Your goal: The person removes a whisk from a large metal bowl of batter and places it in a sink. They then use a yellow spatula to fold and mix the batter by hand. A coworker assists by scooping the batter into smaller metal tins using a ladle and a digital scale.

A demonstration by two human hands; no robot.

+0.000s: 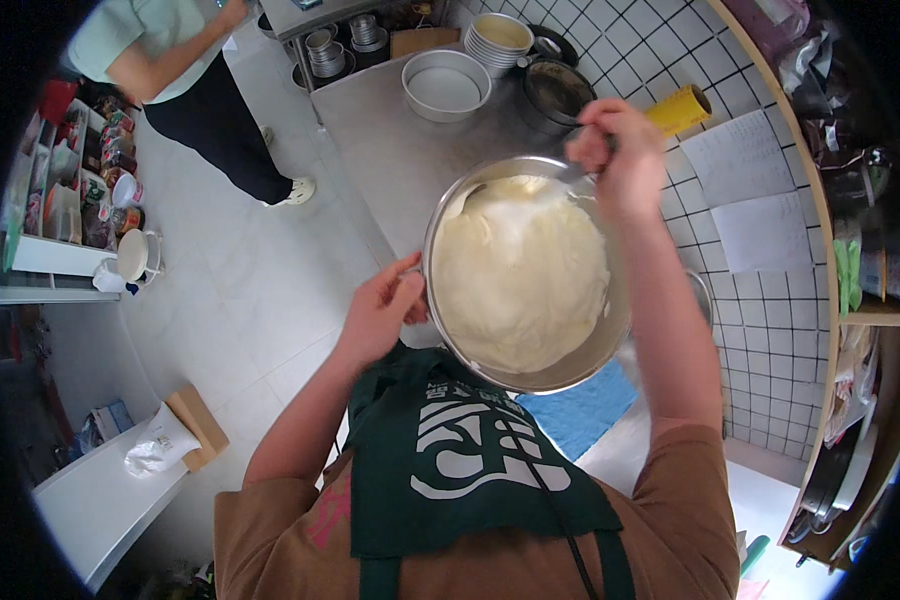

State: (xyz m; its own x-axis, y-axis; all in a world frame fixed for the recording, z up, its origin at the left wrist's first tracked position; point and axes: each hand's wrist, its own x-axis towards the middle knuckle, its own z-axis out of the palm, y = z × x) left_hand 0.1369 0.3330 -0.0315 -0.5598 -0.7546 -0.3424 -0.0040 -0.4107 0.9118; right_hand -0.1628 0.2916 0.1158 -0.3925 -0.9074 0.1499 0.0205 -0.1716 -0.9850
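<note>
A large metal mixing bowl (619,330) lies before me, holding a pale, creamy mass (521,277) that looks like batter or dough. At the bowl's left rim, my left hand (390,300) grips the edge with thumb and fingers. Over the upper right rim is my right hand (619,146), closed on the handle of a metal utensil (570,174). Blur and the mixture hide part of that utensil, so its exact kind cannot be told.
A steel worktop (367,124) bears a round metal pan (448,86), stacked pale bowls (499,41) and a dark pan (559,90). A blue cloth (581,405) lies below the bowl. Another person (195,97) stands at upper left. Shelves (829,300) line the right wall.
</note>
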